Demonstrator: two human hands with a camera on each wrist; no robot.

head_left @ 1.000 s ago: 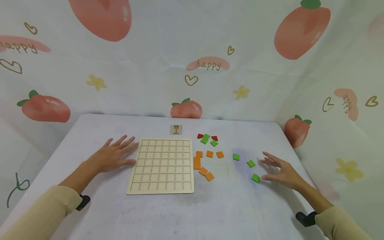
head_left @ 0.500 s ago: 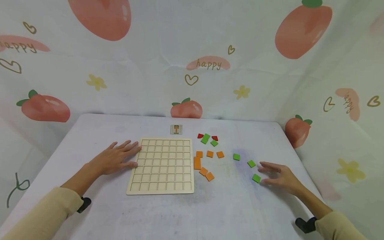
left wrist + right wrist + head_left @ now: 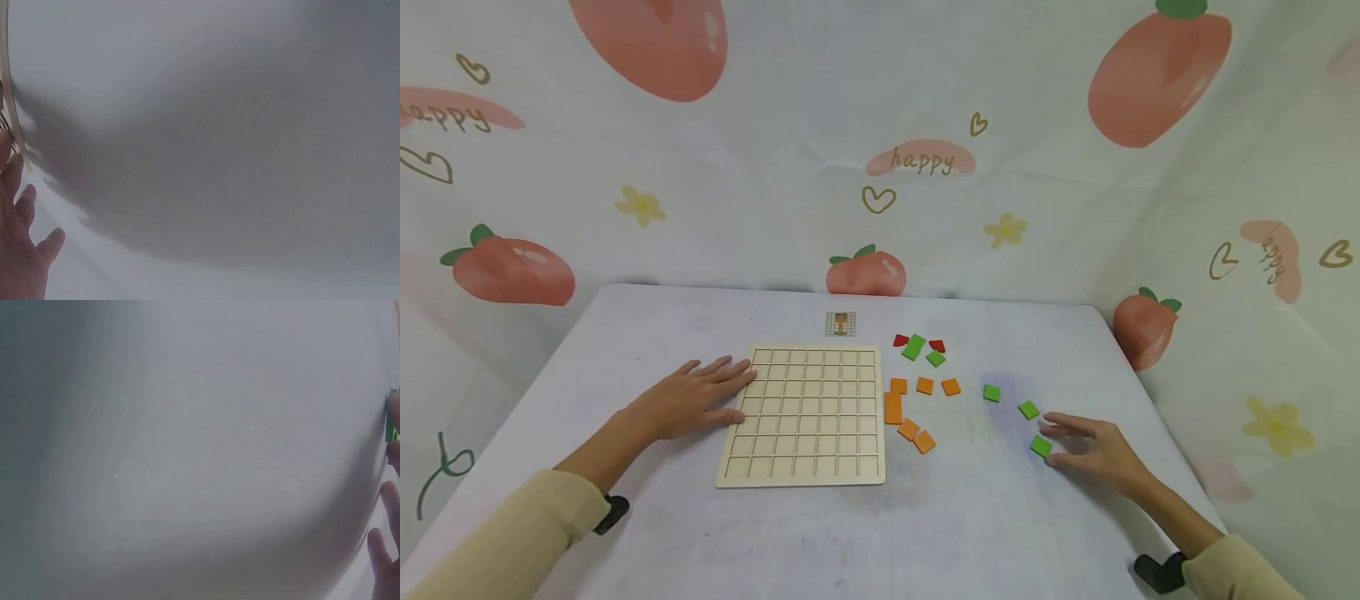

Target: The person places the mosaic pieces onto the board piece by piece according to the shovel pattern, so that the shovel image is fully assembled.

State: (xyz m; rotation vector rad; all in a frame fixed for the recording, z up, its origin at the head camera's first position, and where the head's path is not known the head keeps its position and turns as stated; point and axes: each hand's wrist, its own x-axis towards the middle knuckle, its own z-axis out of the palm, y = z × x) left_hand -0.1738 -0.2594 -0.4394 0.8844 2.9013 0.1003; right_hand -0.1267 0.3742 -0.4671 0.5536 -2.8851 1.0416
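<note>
A pale wooden grid board (image 3: 805,417) lies on the table. My left hand (image 3: 688,402) is spread at its left edge, fingertips and thumb on the border; the left wrist view shows the fingers (image 3: 19,212) by the board's edge. On the right, my right hand (image 3: 1101,450) has thumb and fingers apart around the right side of a green square (image 3: 1041,446), the thumb tip close to it; whether it touches cannot be told. In the right wrist view a green piece (image 3: 391,419) shows beside the fingertips at the frame's edge.
Two more green squares (image 3: 1028,409) lie up and left of that one. Several orange pieces (image 3: 892,408) sit along the board's right side. Behind them are green pieces (image 3: 936,358) and two red pieces (image 3: 937,345). A small picture card (image 3: 840,324) lies behind the board.
My right hand has moved left and slightly nearer the body, closer to the front green square. My left hand has slid slightly right and down onto the board's edge.
</note>
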